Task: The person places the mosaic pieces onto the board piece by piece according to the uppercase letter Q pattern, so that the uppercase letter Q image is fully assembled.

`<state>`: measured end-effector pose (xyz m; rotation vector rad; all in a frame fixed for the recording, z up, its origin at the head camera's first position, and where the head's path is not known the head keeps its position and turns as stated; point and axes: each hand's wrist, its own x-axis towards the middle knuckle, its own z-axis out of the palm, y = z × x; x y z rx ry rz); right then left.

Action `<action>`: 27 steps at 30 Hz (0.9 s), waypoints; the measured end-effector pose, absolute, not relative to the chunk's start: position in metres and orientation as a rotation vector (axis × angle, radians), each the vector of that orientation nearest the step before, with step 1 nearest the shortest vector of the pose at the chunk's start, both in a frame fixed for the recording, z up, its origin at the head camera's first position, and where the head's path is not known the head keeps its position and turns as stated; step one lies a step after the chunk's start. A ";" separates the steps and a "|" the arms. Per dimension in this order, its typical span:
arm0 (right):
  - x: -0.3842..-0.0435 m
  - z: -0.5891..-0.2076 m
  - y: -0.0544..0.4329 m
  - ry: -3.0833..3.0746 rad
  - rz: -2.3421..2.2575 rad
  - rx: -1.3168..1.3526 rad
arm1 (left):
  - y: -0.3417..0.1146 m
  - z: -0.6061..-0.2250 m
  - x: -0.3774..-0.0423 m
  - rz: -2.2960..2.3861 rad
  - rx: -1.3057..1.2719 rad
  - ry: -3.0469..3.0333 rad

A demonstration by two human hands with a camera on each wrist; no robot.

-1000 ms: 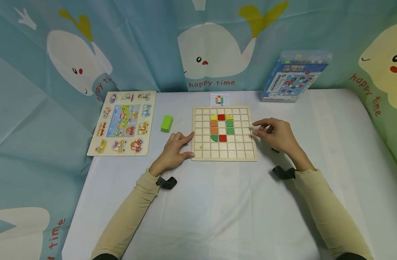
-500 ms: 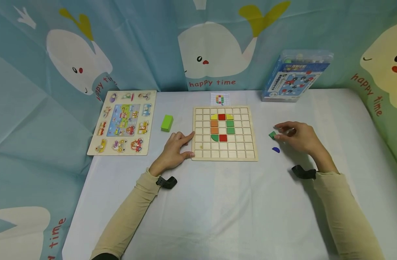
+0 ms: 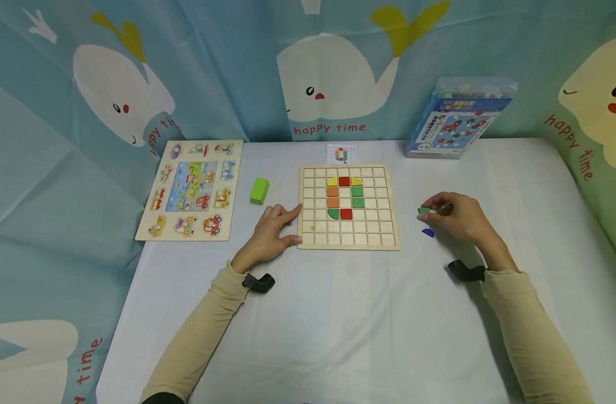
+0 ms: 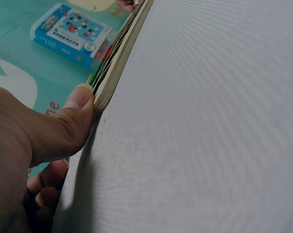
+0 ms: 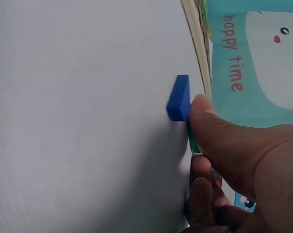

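A square wooden grid board (image 3: pixel 368 241) lies on the table, with yellow, red, orange and green tiles forming a ring in its cells. My left hand (image 3: pixel 269 234) rests at its left edge, index fingertip on the side and thumb at the near corner; in the left wrist view the thumb (image 4: pixel 71 119) presses against the rim. To the right of the board, my right hand (image 3: pixel 459 217) pinches a small green block (image 3: pixel 424 210) between thumb and fingers, close over the table. A blue half-round block (image 3: pixel 428 233) lies just nearer; the right wrist view shows this blue block (image 5: pixel 179 99) beside the thumb.
A pattern card (image 3: pixel 341 154) lies behind the board. Left of the board is a bright green block (image 3: pixel 259 191), and beyond it a vehicle picture puzzle (image 3: pixel 227 224). A blue boxed set (image 3: pixel 449 126) stands at the back right, before a printed curtain (image 3: pixel 227 84).
My right hand has moved right from the board's edge to the small green block and now pinches it, tilting it up. The left hand has stayed at the board.
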<state>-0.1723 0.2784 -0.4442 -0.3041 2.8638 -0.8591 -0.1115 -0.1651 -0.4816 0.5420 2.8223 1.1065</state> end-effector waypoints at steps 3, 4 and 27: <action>-0.172 -0.445 0.278 2.882 -0.843 -0.328 | -0.165 -0.480 -0.111 1.110 0.546 2.822; -0.172 -0.445 0.277 2.892 -0.835 -0.338 | -0.165 -0.480 -0.111 1.109 0.544 2.823; -0.171 -0.443 0.273 3.066 -0.965 -0.637 | -0.165 -0.481 -0.111 1.116 0.534 2.820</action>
